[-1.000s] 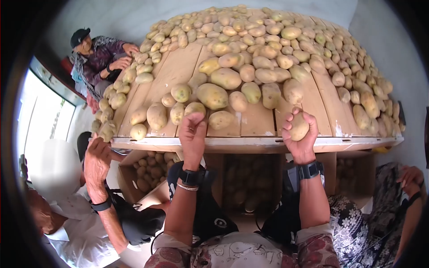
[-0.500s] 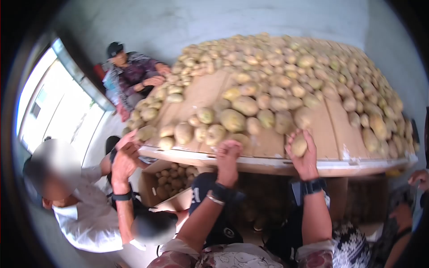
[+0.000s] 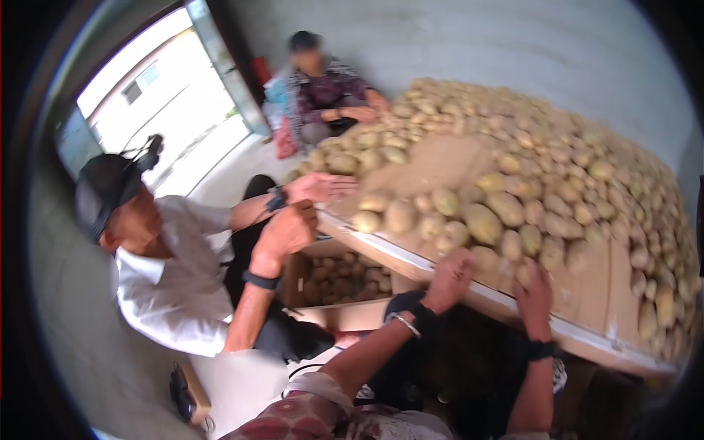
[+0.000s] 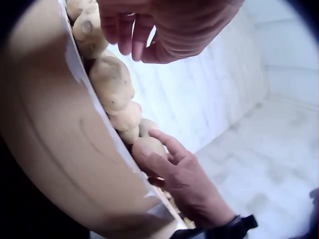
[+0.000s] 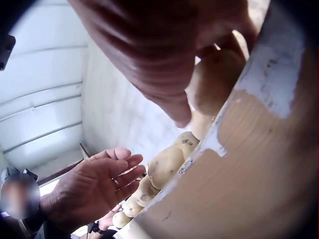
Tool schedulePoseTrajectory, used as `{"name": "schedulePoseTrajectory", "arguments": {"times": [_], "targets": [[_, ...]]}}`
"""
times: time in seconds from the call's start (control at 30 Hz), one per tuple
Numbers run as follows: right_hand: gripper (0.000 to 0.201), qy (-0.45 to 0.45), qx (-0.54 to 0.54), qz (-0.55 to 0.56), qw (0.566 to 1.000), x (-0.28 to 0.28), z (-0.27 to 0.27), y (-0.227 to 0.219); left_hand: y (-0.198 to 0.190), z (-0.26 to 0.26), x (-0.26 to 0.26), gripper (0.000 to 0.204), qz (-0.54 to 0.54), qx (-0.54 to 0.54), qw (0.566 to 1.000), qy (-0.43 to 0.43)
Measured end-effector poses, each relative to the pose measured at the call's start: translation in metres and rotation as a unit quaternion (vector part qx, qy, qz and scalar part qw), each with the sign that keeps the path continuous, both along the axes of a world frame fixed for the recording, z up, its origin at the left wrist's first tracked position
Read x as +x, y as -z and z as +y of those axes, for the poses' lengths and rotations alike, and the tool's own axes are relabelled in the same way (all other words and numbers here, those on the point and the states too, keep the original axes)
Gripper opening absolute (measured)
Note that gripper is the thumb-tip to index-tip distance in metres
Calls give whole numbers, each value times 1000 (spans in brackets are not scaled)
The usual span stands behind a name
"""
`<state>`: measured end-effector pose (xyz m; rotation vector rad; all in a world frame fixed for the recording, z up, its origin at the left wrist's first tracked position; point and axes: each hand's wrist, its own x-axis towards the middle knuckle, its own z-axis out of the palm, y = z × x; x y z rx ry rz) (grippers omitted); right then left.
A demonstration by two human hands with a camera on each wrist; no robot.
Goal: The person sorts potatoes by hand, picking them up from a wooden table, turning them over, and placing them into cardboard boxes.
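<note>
Potatoes (image 3: 482,224) lie spread over a cardboard-covered table (image 3: 447,158). My right hand (image 3: 535,297) is at the table's near edge and grips a potato (image 4: 148,149); the left wrist view shows fingers and thumb round it. In the right wrist view that potato (image 5: 214,82) sits under my palm, close to the edge. My left hand (image 3: 451,282) hovers by the edge, left of the right one, beside several larger potatoes. Its fingers are relaxed with nothing between them, as the right wrist view shows of the left hand (image 5: 94,186).
A person in a white shirt (image 3: 172,293) sits at the left, hands by the table corner. Another person (image 3: 323,95) sits at the far left side. Under the table stands a cardboard box (image 3: 345,315) of potatoes. A doorway (image 3: 158,95) is behind.
The head view has swung left, so the table sits further right and tilted. My right hand keeps its potato. My left hand has drawn back from the potato it was touching.
</note>
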<state>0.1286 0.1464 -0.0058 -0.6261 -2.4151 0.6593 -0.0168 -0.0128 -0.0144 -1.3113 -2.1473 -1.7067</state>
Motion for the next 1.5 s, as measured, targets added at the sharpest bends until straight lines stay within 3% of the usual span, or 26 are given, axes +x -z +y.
{"name": "schedulePoseTrajectory", "arguments": {"times": [0.07,0.17,0.23,0.27,0.37,0.53,0.6,1.13,1.4,1.5], "targets": [[56,-7,27,-7,1000,-1,15,21,8,-19,0,4,-120,-4,989,89],[56,-4,-13,6,1000,2,13,6,29,-33,-4,1,-186,54,978,77],[52,47,-73,-11,996,4,14,0,27,-33,-3,2,-318,73,935,140],[52,45,-70,-11,997,3,13,0,29,-30,-3,2,-317,77,935,139],[45,34,-165,73,983,1,1,-14,25,-28,-5,5,-391,88,906,137],[46,45,-56,-11,997,3,11,5,25,-27,-6,6,-414,84,894,148],[46,6,-74,29,997,3,15,10,16,-27,-2,7,-437,82,885,141],[55,-33,-92,34,995,7,19,17,19,-22,2,8,-412,75,898,138],[55,-20,-176,41,983,2,15,6,28,-19,-2,8,-413,79,897,135],[55,-5,-116,52,992,2,16,10,21,-21,-1,8,-422,69,894,134]]}}
